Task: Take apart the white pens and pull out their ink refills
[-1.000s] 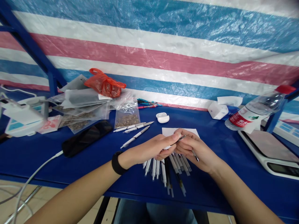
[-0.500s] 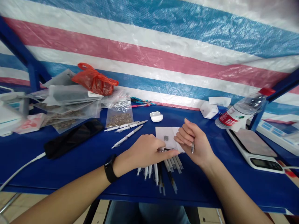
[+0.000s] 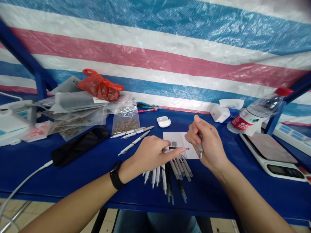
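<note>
My left hand (image 3: 151,152), with a black band on the wrist, is closed on a white pen barrel (image 3: 167,148). A thin dark refill (image 3: 176,148) with a metal point sticks out of it to the right. My right hand (image 3: 209,142) is curled round a grey pen front section (image 3: 200,149), whose metal tip points down toward me. The two parts are apart. Behind them lies white paper (image 3: 194,153) with a small grey heap (image 3: 174,143), too fine to make out. Below are several white pen barrels (image 3: 164,181), grey pen front sections (image 3: 181,170) and refills (image 3: 181,191), partly under my left hand.
Several pens (image 3: 133,142) lie to the left, near a phone (image 3: 80,145) on a cable. Bags of brown bits (image 3: 125,125), a red plastic bag (image 3: 99,85) and a white earbud case (image 3: 163,121) stand behind. At right are a bottle (image 3: 257,113) and a scale (image 3: 270,147).
My right hand has turned and moved slightly right, showing more of the grey front section. In my left hand the refill is now plainly visible, raised over the paper.
</note>
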Tool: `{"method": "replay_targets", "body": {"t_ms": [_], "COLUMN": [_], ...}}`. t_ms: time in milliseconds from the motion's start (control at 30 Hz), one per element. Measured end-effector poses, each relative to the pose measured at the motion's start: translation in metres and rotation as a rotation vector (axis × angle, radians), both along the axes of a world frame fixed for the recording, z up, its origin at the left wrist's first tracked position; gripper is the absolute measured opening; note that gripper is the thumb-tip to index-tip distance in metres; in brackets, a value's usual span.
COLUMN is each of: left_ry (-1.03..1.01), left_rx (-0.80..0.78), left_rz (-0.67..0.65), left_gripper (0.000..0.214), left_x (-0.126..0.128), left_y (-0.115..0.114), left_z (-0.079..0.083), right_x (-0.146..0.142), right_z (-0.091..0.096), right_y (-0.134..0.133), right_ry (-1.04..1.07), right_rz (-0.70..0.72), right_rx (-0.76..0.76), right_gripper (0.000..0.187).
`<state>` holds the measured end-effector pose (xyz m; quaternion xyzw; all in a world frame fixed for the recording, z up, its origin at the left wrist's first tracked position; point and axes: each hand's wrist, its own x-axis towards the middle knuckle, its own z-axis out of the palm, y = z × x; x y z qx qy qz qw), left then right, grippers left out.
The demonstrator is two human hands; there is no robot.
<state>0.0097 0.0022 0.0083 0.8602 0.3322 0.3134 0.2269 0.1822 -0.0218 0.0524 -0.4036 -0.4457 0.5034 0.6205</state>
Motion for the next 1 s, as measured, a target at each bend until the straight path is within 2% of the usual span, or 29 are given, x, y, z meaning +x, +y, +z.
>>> {"method": "replay_targets", "body": {"t_ms": [133,267,333,433,567,767,900,1000], "left_ry": [-0.04,-0.092,-0.11,-0.129,-0.162,-0.196,-0.241,-0.251], "left_rx": [-0.025,-0.039,-0.023,-0.016,-0.05,-0.179,-0.284,-0.222], "left_rz": [-0.045,-0.086,-0.071,-0.051,-0.07,-0.061,-0.04,0.029], "left_gripper": [0.068,0.067,0.067,0.068,0.067,0.061,0.061,0.062], "left_x": [0.0,0.0,0.001,0.001,0.0,-0.004,-0.003,-0.001], "left_y": [-0.003,-0.004,-0.004,-0.003,-0.004,-0.005,-0.005,-0.006], "left_z": [0.003,0.005,0.005,0.004,0.004,0.008,0.011,0.01], "right_x": [0.006,0.004,0.0,-0.008,-0.019,-0.03,-0.032,-0.034], "right_z": [-0.008,-0.019,-0.022,-0.027,-0.033,-0.036,-0.04,-0.045], "right_y": [0.004,0.003,0.002,0.001,-0.003,-0.012,-0.017,-0.021], "right_ry": [-0.024,-0.09,-0.098,-0.057,-0.049,-0.177,-0.253,-0.299], "right_rz": [0.02,0.108,0.134,0.092,-0.033,-0.083,-0.036,0.016], "right_rx": [-0.066,-0.169,-0.217,-0.256,-0.167,0.049,0.065,0.074], "right_gripper": [0.048,0.041,0.042,0.048,0.049,0.034,0.024,0.018]}}
